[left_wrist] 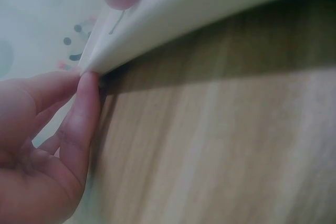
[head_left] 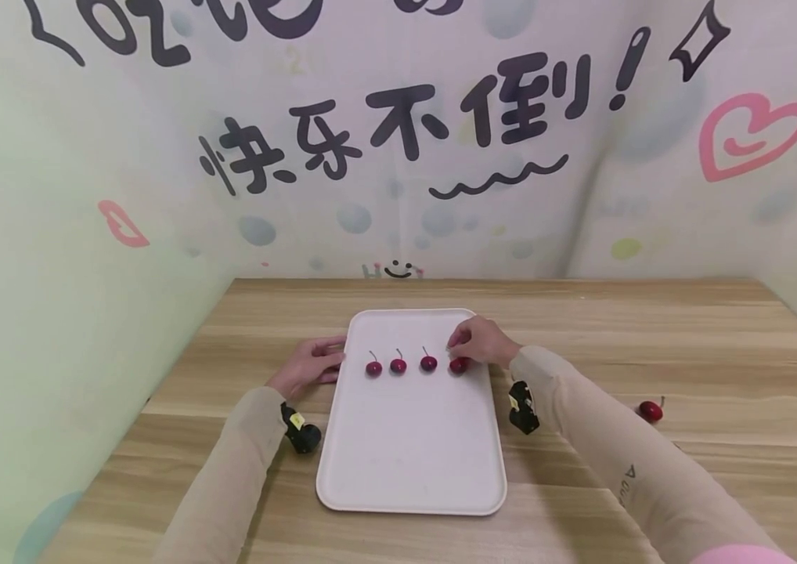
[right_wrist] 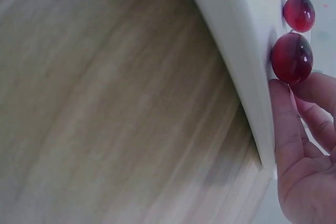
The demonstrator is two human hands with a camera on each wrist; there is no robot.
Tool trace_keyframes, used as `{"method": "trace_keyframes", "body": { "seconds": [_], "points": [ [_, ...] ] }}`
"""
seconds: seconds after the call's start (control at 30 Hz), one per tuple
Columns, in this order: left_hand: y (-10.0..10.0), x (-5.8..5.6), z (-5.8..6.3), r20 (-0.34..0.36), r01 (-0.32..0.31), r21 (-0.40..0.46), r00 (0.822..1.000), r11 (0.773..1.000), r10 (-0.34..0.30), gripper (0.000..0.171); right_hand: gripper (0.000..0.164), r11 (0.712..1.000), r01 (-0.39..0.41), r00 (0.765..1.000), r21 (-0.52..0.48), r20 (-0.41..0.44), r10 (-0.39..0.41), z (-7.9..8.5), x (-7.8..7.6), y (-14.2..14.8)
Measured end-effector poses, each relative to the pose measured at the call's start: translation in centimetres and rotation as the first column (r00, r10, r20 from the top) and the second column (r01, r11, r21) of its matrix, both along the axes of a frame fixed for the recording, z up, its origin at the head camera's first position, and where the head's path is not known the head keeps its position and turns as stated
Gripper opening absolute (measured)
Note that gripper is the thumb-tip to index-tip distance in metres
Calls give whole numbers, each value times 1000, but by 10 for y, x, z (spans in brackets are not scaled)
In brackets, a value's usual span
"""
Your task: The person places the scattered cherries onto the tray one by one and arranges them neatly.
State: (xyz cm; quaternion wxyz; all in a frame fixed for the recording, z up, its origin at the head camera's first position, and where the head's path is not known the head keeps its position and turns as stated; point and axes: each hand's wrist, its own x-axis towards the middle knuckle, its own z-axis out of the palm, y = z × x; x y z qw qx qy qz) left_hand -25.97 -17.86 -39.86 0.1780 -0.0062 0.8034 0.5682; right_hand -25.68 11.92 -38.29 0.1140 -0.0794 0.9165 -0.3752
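A white rectangular tray lies on the wooden table and bears a row of dark red cherries with stems. On its left side stand a cherry, a second cherry and a third cherry. My right hand pinches close behind the rightmost cherry, apparently at its stem; the fingertips hide the exact grip. That cherry sits at the tray surface. With extended fingers, my left hand touches the tray's left rim, thumb against the edge.
Another cherry lies on the wooden table right of the tray, beside my right sleeve. A printed wall covering rises behind the table's back edge. Black wrist cameras hang near the tray's sides.
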Motion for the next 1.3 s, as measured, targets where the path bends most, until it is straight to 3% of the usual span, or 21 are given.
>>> {"method": "trace_keyframes", "body": {
  "seconds": [0.4, 0.67, 0.9, 1.07, 1.3],
  "points": [
    [1, 0, 1, 4, -3, 7, 1000, 1000, 3, 43, 8, 998, -65, 997, 26, -28, 66, 5, 1, 6],
    [1, 0, 0, 4, -3, 10, 1000, 1000, 3, 43, 16, 997, -63, 997, -40, 43, 64, 23, 6, 16],
    [2, -1, 0, 2, 0, 13, 1000, 1000, 0, 43, 21, 979, -191, 981, -71, 24, 193, 40, 30, 40],
    [1, 0, -1, -8, 10, 24, 1000, 1000, -10, 44, 18, 965, -234, 972, -120, -7, 235, 54, 53, 65],
    [-1, -1, -3, -20, 30, 1, 999, 1000, -30, 44, 22, 976, -193, 981, -102, -40, 190, 59, 77, 118]
  ]
}}
